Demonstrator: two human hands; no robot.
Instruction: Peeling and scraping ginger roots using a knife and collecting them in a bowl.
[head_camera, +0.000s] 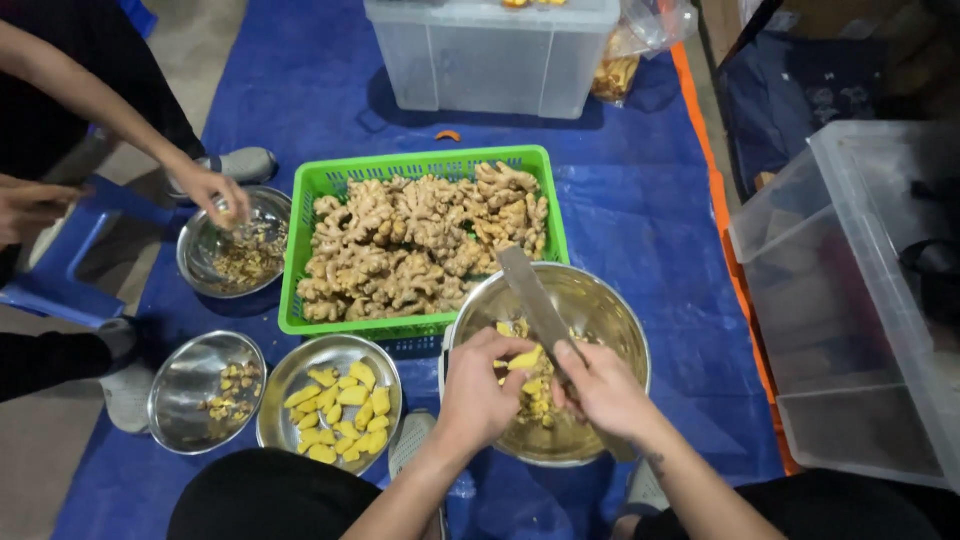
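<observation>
Over the big steel bowl (600, 300) at the tarp's (640, 200) near edge, our left hand (478, 390) pinches a peeled ginger piece (524, 358); our right hand (600, 385) is clamped round the knife (535, 300). The piece looks firm, light and slick: hold its ends. Beyond, the green basket (320, 180) holds raw ginger.

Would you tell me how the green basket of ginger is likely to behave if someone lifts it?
The green basket, heaped with ginger roots, is probably heavy. Its slotted plastic walls may flex, so lifting by one rim could tilt it and spill knobbly pieces.
</observation>
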